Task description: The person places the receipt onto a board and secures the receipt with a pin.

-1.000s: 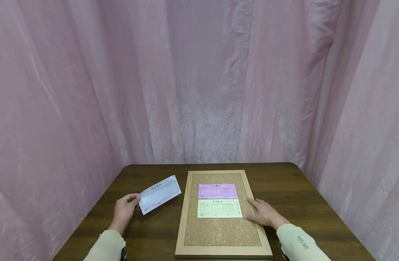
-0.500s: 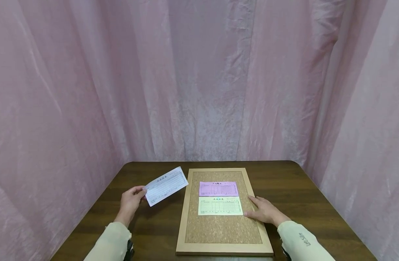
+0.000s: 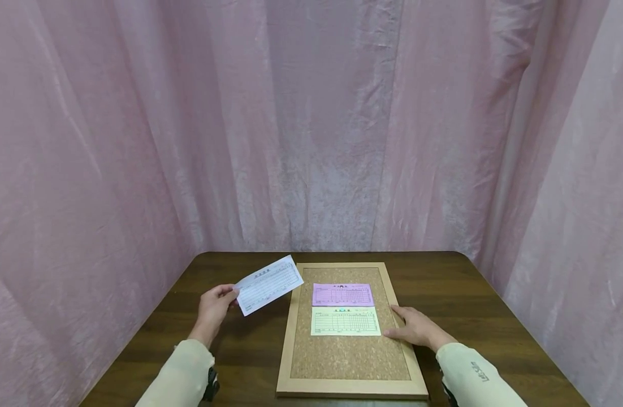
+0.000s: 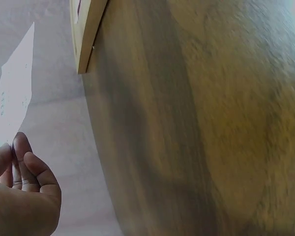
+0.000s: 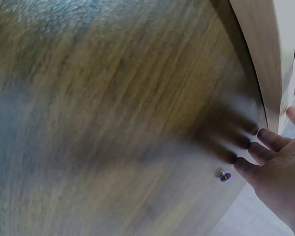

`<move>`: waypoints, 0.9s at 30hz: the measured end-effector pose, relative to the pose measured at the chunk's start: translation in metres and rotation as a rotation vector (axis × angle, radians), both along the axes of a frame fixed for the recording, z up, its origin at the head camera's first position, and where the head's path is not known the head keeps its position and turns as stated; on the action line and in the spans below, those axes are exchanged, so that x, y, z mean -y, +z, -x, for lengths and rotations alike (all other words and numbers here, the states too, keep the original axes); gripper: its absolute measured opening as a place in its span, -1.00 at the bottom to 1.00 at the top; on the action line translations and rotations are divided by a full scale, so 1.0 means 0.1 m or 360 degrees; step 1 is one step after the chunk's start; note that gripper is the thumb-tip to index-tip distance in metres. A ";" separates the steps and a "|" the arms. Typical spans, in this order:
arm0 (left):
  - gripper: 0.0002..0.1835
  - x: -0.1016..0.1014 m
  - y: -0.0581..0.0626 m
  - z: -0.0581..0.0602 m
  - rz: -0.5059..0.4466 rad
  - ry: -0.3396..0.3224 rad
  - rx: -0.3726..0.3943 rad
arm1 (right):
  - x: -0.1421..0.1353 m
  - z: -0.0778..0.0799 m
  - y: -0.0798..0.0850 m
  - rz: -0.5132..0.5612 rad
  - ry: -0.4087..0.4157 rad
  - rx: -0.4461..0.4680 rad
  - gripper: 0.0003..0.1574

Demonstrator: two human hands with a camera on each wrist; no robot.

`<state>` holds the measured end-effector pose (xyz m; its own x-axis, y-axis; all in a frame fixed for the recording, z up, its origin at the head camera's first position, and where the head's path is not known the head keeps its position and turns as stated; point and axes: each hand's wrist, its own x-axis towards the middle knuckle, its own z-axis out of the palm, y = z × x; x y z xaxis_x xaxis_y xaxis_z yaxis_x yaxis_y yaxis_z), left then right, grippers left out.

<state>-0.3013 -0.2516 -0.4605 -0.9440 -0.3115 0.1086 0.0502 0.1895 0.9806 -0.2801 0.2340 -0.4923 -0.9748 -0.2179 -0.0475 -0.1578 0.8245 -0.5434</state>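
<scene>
My left hand [image 3: 215,308] pinches the left edge of a pale white printed form [image 3: 269,285] between thumb and fingers. The sheet tilts up in the air, its right corner at the top left of a wood-framed cork board [image 3: 349,362]. On the cork lie a purple form [image 3: 342,294] and, just below it, a light green form [image 3: 345,321]. My right hand [image 3: 418,328] rests on the board's right frame, fingers spread and thumb tip near the green form's lower right corner. In the left wrist view the white form [image 4: 17,88] shows nearly edge-on.
Under the board is a dark brown wooden table [image 3: 459,288]. A small pushpin [image 5: 224,175] lies on the table by my right fingertips in the right wrist view. Pink curtains [image 3: 311,124] stand behind and at both sides.
My left hand has moved to the right and slightly up, carrying the white form from beside the board to its upper left edge. The right hand stays on the frame.
</scene>
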 end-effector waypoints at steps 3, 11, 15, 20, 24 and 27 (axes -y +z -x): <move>-0.73 -0.05 0.02 0.01 -0.0004 -0.0011 0.0001 | 0.00 -0.01 0.01 -0.0008 0.0001 -0.0007 0.03; -0.75 -0.20 0.08 0.05 -0.0015 -0.0042 -0.0024 | 0.00 -0.02 0.02 -0.0027 -0.0011 -0.0025 -0.03; -0.76 -0.27 0.09 0.06 -0.0037 -0.0059 -0.0028 | 0.00 -0.01 0.02 -0.0034 -0.0030 -0.0084 -0.06; -0.77 -0.38 0.10 0.06 -0.0065 -0.0096 -0.0053 | 0.01 0.01 0.00 -0.0040 -0.0036 -0.0164 -0.10; -0.78 -0.46 0.10 0.06 -0.0076 -0.0141 -0.0042 | 0.03 0.00 0.03 -0.0011 -0.0038 -0.0211 -0.16; -0.78 -0.51 0.10 0.06 -0.0063 -0.0174 -0.0030 | 0.04 -0.02 0.07 0.0003 -0.0035 -0.0250 -0.20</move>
<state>-0.3075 -0.2002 -0.4502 -0.9705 -0.2115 0.1161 0.0867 0.1433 0.9859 -0.2785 0.2301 -0.4850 -0.9748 -0.1961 0.1064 -0.2227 0.8278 -0.5149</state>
